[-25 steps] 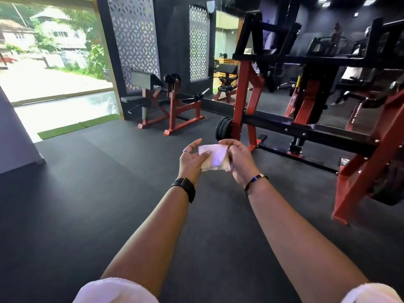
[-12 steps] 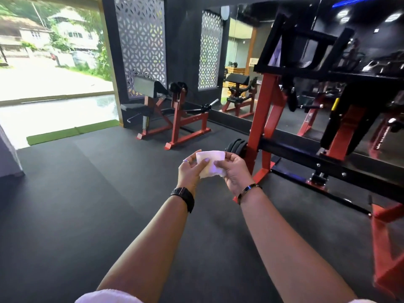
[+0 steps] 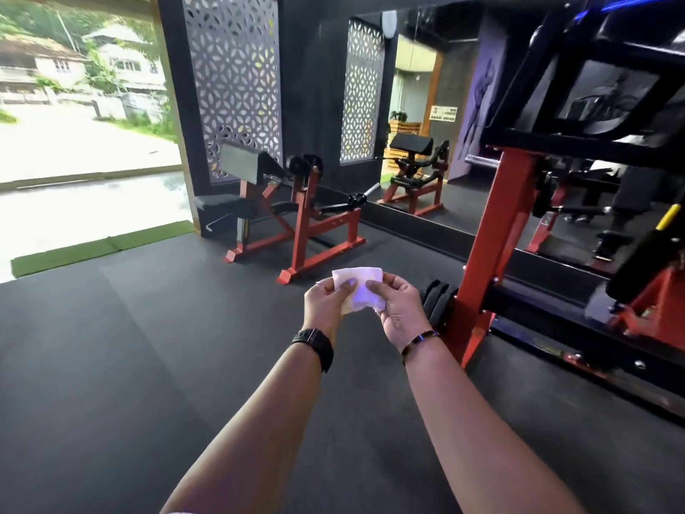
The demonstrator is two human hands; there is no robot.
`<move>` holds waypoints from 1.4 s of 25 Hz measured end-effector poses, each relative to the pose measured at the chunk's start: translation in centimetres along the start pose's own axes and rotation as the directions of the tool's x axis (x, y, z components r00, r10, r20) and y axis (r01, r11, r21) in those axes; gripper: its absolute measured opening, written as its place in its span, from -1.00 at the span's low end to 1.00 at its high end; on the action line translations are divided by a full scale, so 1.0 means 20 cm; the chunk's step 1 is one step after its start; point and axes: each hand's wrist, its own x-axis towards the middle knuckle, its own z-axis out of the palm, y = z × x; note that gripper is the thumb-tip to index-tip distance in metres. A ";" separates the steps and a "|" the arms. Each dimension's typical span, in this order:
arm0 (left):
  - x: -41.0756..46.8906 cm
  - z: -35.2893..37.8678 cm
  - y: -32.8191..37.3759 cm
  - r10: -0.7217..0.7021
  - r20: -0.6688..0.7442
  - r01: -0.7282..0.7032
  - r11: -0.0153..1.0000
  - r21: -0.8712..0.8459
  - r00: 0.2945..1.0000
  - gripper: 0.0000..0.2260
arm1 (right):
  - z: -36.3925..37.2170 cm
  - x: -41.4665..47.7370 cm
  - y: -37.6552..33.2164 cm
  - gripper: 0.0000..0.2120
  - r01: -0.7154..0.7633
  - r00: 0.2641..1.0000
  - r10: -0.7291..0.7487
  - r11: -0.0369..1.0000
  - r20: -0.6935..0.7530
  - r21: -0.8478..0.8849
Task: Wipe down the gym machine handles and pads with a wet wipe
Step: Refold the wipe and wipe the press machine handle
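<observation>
White folded wet wipe (image 3: 358, 287) is pinched between left hand (image 3: 325, 304) and right hand (image 3: 399, 309); advise opening it flat before touching red-framed machine (image 3: 493, 231).

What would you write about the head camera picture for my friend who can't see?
A left hand and right hand pinch a small white wipe in front, above a dark floor. A big red and black machine stands close on the right; a smaller bench machine sits farther back beside a mirror.
</observation>
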 end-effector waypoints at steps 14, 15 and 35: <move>2.29 0.08 -0.20 -0.044 -0.041 0.040 0.994 -0.098 0.998 -0.79 | 0.44 2.28 0.04 -0.86 -0.030 0.998 0.030 0.999 0.052 0.013; 2.46 0.08 -0.22 -0.047 -0.032 0.044 0.994 -0.103 0.998 -0.79 | 0.46 2.45 0.06 -0.82 -0.026 0.999 0.026 0.999 0.046 0.017; 5.59 0.65 -0.76 -0.114 0.256 0.126 0.992 -0.031 0.960 -0.65 | 0.58 5.51 -0.01 -0.88 0.155 0.954 -0.140 0.987 -0.264 0.036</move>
